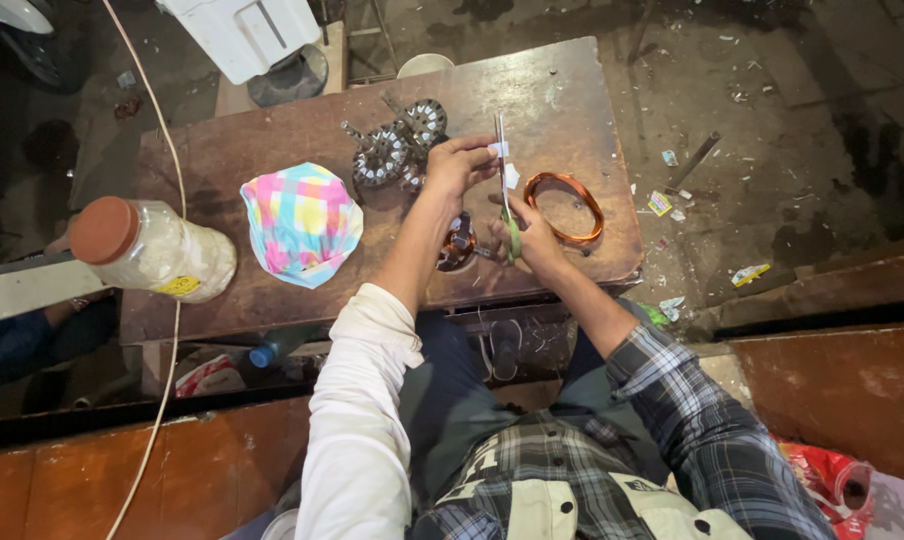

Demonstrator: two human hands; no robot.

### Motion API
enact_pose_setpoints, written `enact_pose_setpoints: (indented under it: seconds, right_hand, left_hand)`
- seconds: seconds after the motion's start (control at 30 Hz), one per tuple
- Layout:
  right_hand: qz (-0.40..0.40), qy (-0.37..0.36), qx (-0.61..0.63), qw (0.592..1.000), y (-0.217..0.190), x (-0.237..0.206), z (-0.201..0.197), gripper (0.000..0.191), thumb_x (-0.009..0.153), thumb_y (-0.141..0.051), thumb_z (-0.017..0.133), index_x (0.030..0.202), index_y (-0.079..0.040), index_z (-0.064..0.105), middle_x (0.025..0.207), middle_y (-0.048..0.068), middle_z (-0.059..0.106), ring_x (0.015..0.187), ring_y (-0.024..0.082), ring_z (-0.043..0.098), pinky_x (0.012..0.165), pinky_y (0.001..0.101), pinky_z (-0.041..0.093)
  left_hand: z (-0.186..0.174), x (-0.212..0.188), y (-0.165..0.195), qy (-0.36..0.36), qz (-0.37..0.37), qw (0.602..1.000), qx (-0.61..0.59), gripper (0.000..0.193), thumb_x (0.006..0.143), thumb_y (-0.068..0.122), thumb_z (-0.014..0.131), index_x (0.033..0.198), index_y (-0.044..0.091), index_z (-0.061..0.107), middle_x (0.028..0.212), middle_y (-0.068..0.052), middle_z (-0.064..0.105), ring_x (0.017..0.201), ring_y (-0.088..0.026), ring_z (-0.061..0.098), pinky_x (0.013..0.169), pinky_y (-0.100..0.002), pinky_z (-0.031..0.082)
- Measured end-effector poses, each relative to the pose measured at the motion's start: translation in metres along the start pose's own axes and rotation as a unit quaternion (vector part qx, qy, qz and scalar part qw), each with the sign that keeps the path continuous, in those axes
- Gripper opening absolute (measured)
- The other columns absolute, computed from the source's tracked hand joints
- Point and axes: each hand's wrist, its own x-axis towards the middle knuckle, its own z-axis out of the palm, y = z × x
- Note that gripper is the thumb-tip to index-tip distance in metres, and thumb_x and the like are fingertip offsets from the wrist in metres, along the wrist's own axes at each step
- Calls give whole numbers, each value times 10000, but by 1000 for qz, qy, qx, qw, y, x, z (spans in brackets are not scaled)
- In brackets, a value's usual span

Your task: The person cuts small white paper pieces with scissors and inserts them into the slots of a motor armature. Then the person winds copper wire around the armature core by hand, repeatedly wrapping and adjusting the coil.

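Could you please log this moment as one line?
left hand: pinches white tape | right hand: holds scissors | copper coil: on wooden table

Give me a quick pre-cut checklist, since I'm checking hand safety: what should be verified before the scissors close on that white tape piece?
1. Right hand grips the green scissors handles: ok.
2. Left hand pinches the white tape piece at the blades: ok.
3. Left fingertips out of the blade path: cannot tell, they sit very close to the blades.
4. Copper wire coil lies flat on the wooden table, beside the scissors: ok.
5. Metal stator cores lie behind the left hand, away from the blades: ok.
6. Blades open or closed: cannot tell, they show only edge-on.
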Motion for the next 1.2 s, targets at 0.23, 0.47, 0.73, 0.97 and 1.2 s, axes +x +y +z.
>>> enact_pose_setpoints:
  seconds: [0.23, 0.47, 0.73, 0.97, 1.2]
  right_hand:
    - [2, 15, -6, 1000, 3, -1, 1, 665, 920, -274, 775, 1471, 7, 531, 808, -17, 605, 665, 76, 614, 542, 245, 508]
    - [-84, 41, -166, 982, -26, -89, -2, 812, 832, -349, 815, 1515, -59, 483, 1012, 56, 677, 857, 138, 662, 735, 296, 518]
    - [-280, 174, -371, 868, -93, -145, -63, 962, 916, -294, 847, 1606, 19, 253, 1396, 231, 598, 1214, 283, 644, 1054, 377, 534]
    - [-67, 140, -479, 864, -134, -87, -39, 905, 715, -289, 929, 1504, -142, 511, 857, 96, 739, 667, 223, 658, 623, 368, 524]
    - [-142, -75, -446, 881, -105, -117, 41, 1083, 602, -447, 948, 1503, -123, 441, 967, 107, 711, 827, 235, 723, 748, 382, 566]
  left_hand:
    - [-1, 1, -5, -5, -7, 1000, -1, 252, 878, -24, 701, 1127, -62, 715, 946, -153, 763, 815, -232, 748, 757, -349, 626]
    - [-6, -43, 4, -81, 30, 995, -48, 278, 943, 28, 666, 1218, -5, 678, 967, -131, 704, 868, -217, 712, 801, -364, 597]
    - [-18, -132, 9, -104, 121, 987, -2, 246, 958, 28, 683, 1193, -44, 695, 1026, -123, 739, 924, -187, 714, 843, -334, 578]
    - [6, -199, 21, -75, 79, 989, -97, 230, 890, 36, 707, 1116, 4, 679, 902, -77, 720, 751, -172, 706, 670, -334, 615]
    - [-7, -216, 30, -32, 186, 980, -63, 236, 948, -14, 698, 1181, -48, 715, 1011, -101, 755, 864, -141, 712, 805, -284, 595]
